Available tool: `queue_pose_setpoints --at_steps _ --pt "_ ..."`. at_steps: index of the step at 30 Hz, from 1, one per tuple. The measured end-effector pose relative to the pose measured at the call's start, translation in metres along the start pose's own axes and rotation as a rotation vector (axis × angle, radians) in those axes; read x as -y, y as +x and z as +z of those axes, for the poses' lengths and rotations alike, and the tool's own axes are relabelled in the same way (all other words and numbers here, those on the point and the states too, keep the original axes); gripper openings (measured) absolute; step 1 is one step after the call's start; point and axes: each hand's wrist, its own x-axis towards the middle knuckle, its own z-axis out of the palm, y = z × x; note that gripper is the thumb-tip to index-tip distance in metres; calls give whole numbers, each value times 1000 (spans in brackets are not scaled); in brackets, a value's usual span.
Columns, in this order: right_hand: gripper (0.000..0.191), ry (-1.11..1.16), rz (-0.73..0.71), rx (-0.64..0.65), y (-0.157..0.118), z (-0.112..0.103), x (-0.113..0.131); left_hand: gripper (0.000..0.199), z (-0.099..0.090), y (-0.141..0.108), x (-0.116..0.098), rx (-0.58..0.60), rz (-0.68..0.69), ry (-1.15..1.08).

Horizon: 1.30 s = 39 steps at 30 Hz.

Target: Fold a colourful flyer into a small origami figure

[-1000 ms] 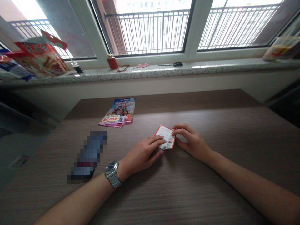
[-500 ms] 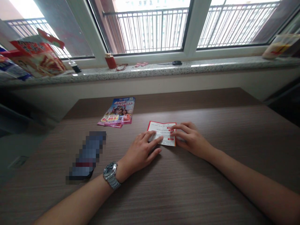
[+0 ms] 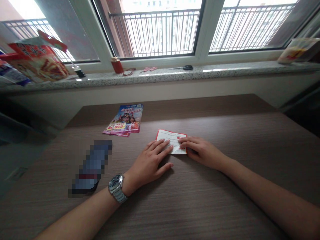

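Note:
A small white leaflet (image 3: 172,136) with a red edge and printed text lies on the brown table, a crease running across its middle. My left hand (image 3: 152,161), with a metal watch on the wrist, rests flat on the leaflet's left part, fingers spread. On the leaflet's right part lie the fingertips of my right hand (image 3: 200,150), its fingers stretched out and slightly bent. The hands cover some of the print. Neither hand grips anything.
Colourful flyers (image 3: 127,118) lie stacked behind my left hand. A dark, pixelated flat object (image 3: 92,166) is at the left. On the stone windowsill are scissors (image 3: 186,67), a red cylinder (image 3: 116,65), a snack bag (image 3: 42,61) and a plastic bag or cup (image 3: 295,51).
My left fingers have spread flatter over the leaflet, and my right fingers have shifted slightly left and lower on it. The leaflet looks flatter at its crease.

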Motion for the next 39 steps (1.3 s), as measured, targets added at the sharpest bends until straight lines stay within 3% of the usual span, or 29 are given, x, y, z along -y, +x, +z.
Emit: queue_pose_setpoints --at_steps 24,30,39 --pt "17 202 54 -74 0 0 -3 57 -3 0 -1 65 84 -88" --pt "18 246 74 -88 2 2 -6 46 -4 1 -2 68 113 -103" --pt "15 241 176 -126 9 4 -4 49 -1 1 -4 58 160 -92"
